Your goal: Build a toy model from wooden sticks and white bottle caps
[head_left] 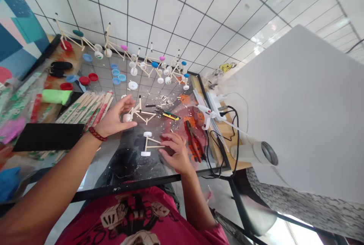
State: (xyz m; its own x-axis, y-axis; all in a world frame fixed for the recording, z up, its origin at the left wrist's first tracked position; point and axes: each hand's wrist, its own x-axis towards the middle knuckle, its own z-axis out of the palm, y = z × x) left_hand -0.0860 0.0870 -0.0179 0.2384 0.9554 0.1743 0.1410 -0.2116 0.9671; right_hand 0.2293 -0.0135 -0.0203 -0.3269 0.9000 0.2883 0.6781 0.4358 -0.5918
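My left hand point(121, 116) is at a small stick frame point(146, 116) with a black-tipped upright. Thumb and fingers are spread around its white wheel point(127, 117); whether they press on it is hard to tell. Nearer the table's front edge lies a stick axle frame point(146, 144) with two white wheels. At its right end, the fingertips of my right hand point(175, 150) close on the thin sticks. A yellow-and-black cutter point(170, 115) rests beyond my right hand.
Several stick models with coloured caps point(155, 64) line the back. Red-handled pliers point(196, 142), a white glue gun point(206, 115) and black cables are at right. Bundled sticks point(85, 108), a black sheet point(48, 137) and bottle caps point(115, 72) are at left. Scraps litter the middle.
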